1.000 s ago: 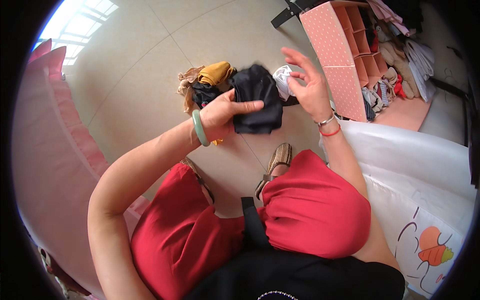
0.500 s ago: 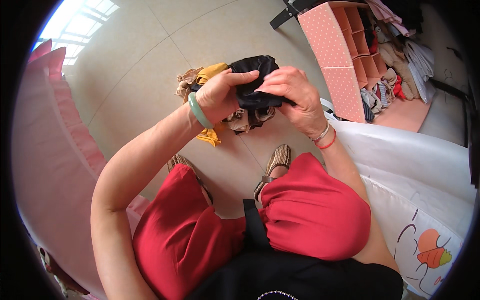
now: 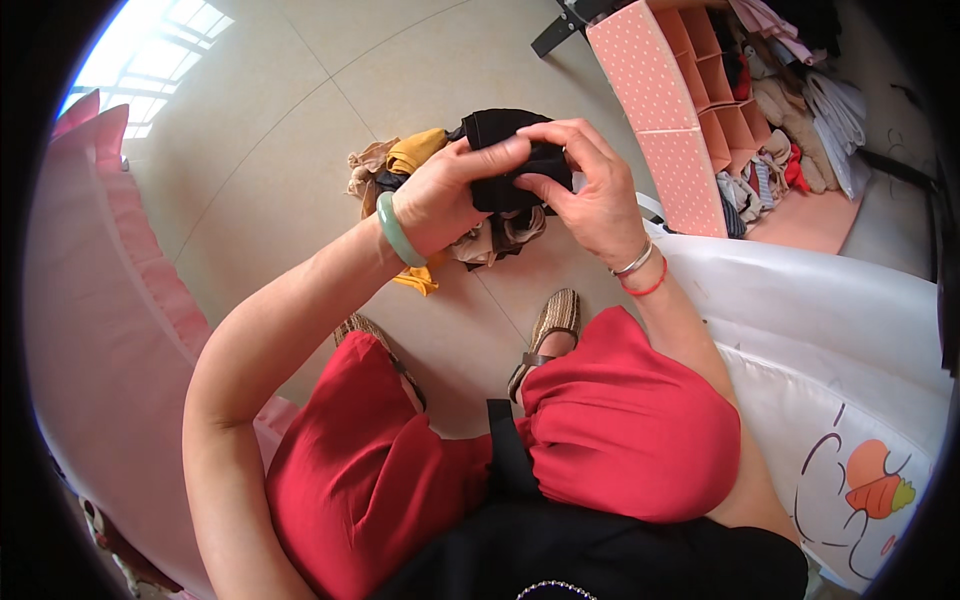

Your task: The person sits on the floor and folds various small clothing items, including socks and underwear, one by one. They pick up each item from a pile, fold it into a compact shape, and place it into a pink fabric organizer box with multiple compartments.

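Note:
A piece of black cloth (image 3: 495, 127), folded into a compact bundle, is held up in front of me. My left hand (image 3: 440, 200) grips its left side, thumb laid across the front and the other fingers hidden behind. On the right side my right hand (image 3: 597, 195) has its thumb and fingers curled around the cloth's edge. Below the bundle, a loose heap of clothes lies on the floor, partly covered by my hands. A mustard-yellow cloth (image 3: 415, 152), a beige cloth (image 3: 370, 165) and some dark and cream pieces show in it.
At the upper right lies a pink polka-dot storage organizer (image 3: 645, 80) with compartments, and small clothes lie beside them. White fabric with a carrot print (image 3: 880, 495) spreads along my right. A pink ruffled cover (image 3: 110, 330) hangs at the left. My shoes (image 3: 555, 320) flank the tiled floor (image 3: 300, 130).
The black cloth has become a more compact bundle, its loose right end no longer sticking out. My right hand has turned, its thumb now showing at the cloth's edge.

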`<control>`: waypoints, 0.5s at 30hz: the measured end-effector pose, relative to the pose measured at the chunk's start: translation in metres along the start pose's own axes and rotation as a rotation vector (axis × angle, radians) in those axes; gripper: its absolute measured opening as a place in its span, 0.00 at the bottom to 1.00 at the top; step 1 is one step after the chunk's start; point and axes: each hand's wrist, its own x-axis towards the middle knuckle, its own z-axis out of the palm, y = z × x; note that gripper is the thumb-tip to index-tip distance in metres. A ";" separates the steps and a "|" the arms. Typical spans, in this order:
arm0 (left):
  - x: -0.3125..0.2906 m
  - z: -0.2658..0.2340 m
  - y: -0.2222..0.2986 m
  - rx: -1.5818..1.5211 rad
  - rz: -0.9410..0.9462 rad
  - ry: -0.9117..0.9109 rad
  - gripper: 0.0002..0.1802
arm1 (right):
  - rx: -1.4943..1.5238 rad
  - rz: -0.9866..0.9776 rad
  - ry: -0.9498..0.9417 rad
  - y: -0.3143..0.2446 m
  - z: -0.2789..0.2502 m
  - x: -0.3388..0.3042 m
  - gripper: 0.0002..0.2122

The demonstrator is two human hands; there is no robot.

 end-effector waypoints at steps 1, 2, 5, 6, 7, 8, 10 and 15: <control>-0.001 -0.001 -0.002 0.084 0.020 0.056 0.18 | -0.005 0.019 0.013 -0.002 0.001 0.000 0.17; 0.002 -0.004 -0.003 0.061 0.021 0.114 0.17 | -0.078 -0.047 0.039 -0.003 0.000 0.000 0.18; 0.003 -0.009 0.002 -0.014 -0.008 0.153 0.15 | -0.288 -0.258 0.036 -0.002 -0.010 -0.001 0.20; 0.000 -0.009 0.004 -0.072 -0.040 0.178 0.13 | -0.343 -0.342 -0.022 -0.004 -0.017 -0.001 0.21; 0.000 -0.016 0.003 -0.098 -0.035 0.126 0.12 | -0.397 -0.426 -0.080 -0.005 -0.020 0.000 0.22; 0.003 -0.029 0.000 -0.123 -0.030 0.074 0.12 | -0.388 -0.427 -0.115 -0.004 -0.016 0.000 0.24; 0.003 -0.030 -0.002 0.048 0.031 0.011 0.11 | -0.428 -0.440 -0.087 0.004 -0.012 -0.001 0.23; 0.001 -0.015 0.003 -0.188 -0.005 0.012 0.11 | -0.332 -0.468 -0.041 0.012 -0.008 0.000 0.18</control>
